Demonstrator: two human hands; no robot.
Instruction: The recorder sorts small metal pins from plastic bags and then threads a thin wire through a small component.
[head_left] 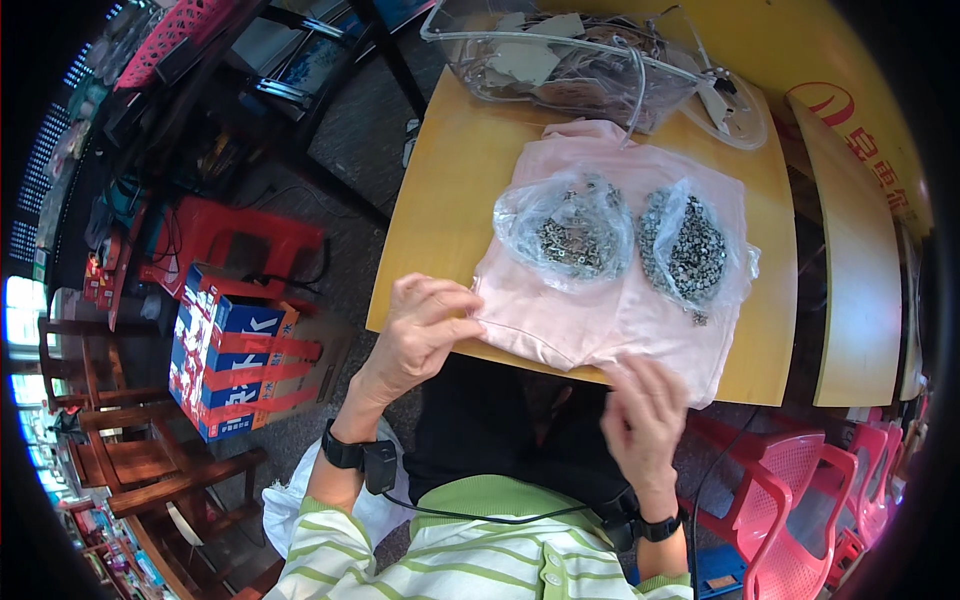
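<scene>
A pale pink cloth (560, 325) lies spread on a yellow wooden table, its near edge hanging a little over the front. My left hand (415, 335) pinches the near left corner of this cloth between thumb and fingers. At the cloth's near edge, right of its middle, my right hand (645, 410) has its fingers stretched out over the fabric; it is slightly blurred. Two clear plastic bags, a left bag (575, 230) and a right bag (690, 250), rest side by side on the cloth. Small silvery metal pieces, some like nuts, fill both opened bags.
A clear plastic bin (590, 75) of scraps stands at the table's (440, 200) far edge. To the left are a blue carton (240, 350), a red stool (240, 240) and wooden chairs (130, 450). Pink plastic chairs (770, 490) stand at the right, below another table (870, 290).
</scene>
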